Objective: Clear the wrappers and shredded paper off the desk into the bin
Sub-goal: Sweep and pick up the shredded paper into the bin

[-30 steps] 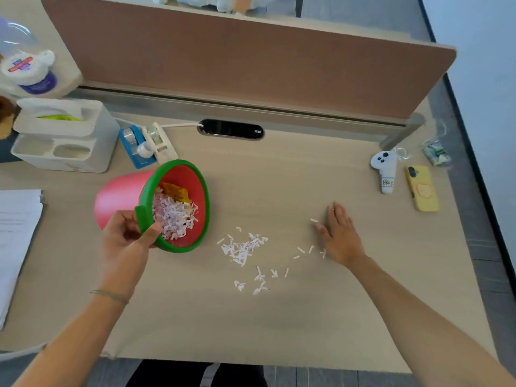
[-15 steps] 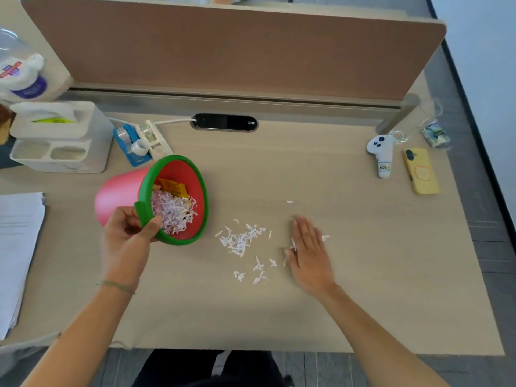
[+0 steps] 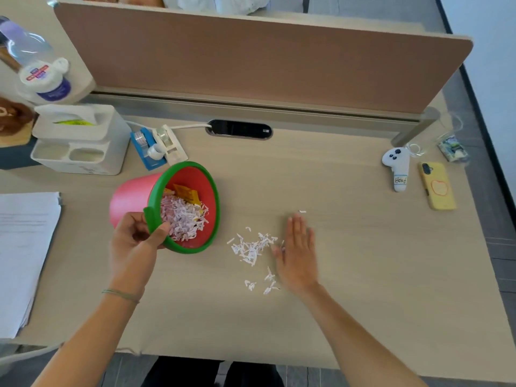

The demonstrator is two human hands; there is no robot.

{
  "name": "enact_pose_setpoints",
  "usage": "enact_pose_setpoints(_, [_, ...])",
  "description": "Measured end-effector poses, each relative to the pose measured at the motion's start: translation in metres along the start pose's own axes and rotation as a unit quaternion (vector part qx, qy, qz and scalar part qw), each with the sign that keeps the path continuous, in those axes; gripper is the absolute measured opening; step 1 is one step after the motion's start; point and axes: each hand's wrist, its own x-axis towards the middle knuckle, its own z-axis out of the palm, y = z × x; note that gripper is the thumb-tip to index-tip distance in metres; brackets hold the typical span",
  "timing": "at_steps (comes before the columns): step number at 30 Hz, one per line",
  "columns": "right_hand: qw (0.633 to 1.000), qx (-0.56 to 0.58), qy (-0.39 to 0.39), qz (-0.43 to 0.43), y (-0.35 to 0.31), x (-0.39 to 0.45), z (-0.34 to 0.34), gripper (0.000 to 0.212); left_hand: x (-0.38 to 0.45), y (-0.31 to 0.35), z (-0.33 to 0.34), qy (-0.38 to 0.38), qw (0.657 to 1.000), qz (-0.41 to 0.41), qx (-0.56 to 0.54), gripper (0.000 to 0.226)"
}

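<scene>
A pink bin [image 3: 131, 195] with a green rim lies tilted on the desk [image 3: 363, 261], its mouth facing right. My left hand [image 3: 136, 241] grips its rim. Inside are shredded paper and a yellow wrapper [image 3: 187, 192]. A small pile of white paper shreds [image 3: 251, 248] lies on the desk to the right of the bin. My right hand [image 3: 297, 254] rests flat on the desk, fingers together, its edge touching the right side of the shreds. One stray shred [image 3: 302, 211] lies just beyond my fingertips.
A white organiser box [image 3: 81, 141] and tape dispensers [image 3: 156, 146] stand behind the bin. A paper stack [image 3: 25, 247] lies at the left edge. A white controller [image 3: 396, 169], a yellow phone [image 3: 437, 185] and a small packet [image 3: 452, 149] sit at the far right. A partition [image 3: 251, 60] runs along the back.
My right hand has swept left across the desk, pushing the scattered shreds into a tighter pile nearer the bin. My left hand keeps the bin tilted in place.
</scene>
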Motion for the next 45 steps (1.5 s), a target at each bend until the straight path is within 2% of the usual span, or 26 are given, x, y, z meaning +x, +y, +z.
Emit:
enact_pose_setpoints(2, [0.999, 0.012, 0.017, 0.031, 0.024, 0.025, -0.017, 0.077, 0.0, 0.0, 0.0, 0.001, 1.0, 0.001, -0.002, 0.027])
enact_pose_setpoints(4, [0.999, 0.014, -0.018, 0.032, 0.041, 0.047, -0.03, 0.08, 0.0, 0.0, -0.001, 0.001, 1.0, -0.001, 0.001, 0.026])
enact_pose_setpoints(8, [0.991, -0.027, -0.099, -0.082, 0.018, 0.043, -0.02, 0.079, -0.001, -0.002, -0.006, -0.013, 1.0, 0.0, 0.011, 0.025])
enact_pose_setpoints(12, [0.985, -0.051, -0.102, -0.131, -0.017, -0.001, 0.007, 0.075, -0.001, -0.002, -0.012, -0.025, 1.0, -0.003, 0.008, 0.023])
enact_pose_setpoints(16, [0.976, -0.022, -0.086, -0.199, -0.02, -0.031, 0.008, 0.074, 0.0, 0.003, -0.017, -0.036, 0.999, -0.011, 0.007, 0.02])
enact_pose_setpoints(19, [0.996, 0.009, -0.023, -0.087, 0.007, -0.039, -0.002, 0.07, -0.001, 0.007, -0.018, -0.04, 0.999, -0.008, 0.013, 0.023])
enact_pose_setpoints(22, [1.0, 0.014, 0.001, 0.024, 0.041, -0.024, -0.015, 0.073, 0.0, 0.008, -0.019, -0.041, 0.999, -0.013, 0.016, 0.028])
enact_pose_setpoints(27, [1.0, 0.013, -0.027, -0.003, 0.032, 0.053, -0.029, 0.093, 0.006, 0.005, -0.023, -0.033, 0.999, -0.006, 0.027, 0.019])
enact_pose_setpoints(29, [0.999, 0.014, -0.046, 0.009, 0.016, 0.06, -0.025, 0.09, 0.008, 0.004, -0.024, -0.039, 0.999, -0.005, 0.032, 0.018])
enact_pose_setpoints(32, [0.998, 0.009, -0.053, 0.028, -0.014, 0.022, -0.005, 0.077, 0.006, 0.007, -0.026, -0.049, 0.998, -0.014, 0.029, 0.02])
enact_pose_setpoints(36, [0.997, 0.0, -0.048, -0.063, -0.036, -0.038, 0.015, 0.07, 0.004, 0.01, -0.026, -0.06, 0.998, -0.017, 0.033, 0.017])
enact_pose_setpoints(37, [0.998, 0.0, -0.028, -0.055, -0.032, -0.048, 0.017, 0.07, 0.003, 0.01, -0.028, -0.062, 0.997, -0.016, 0.037, 0.017])
enact_pose_setpoints(41, [0.992, 0.028, 0.042, 0.114, -0.022, -0.093, 0.025, 0.075, 0.002, 0.012, -0.037, -0.072, 0.996, -0.013, 0.044, 0.028])
enact_pose_setpoints(45, [0.992, 0.021, 0.033, 0.119, -0.047, -0.103, 0.045, 0.081, -0.001, 0.011, -0.044, -0.082, 0.996, -0.01, 0.044, 0.029])
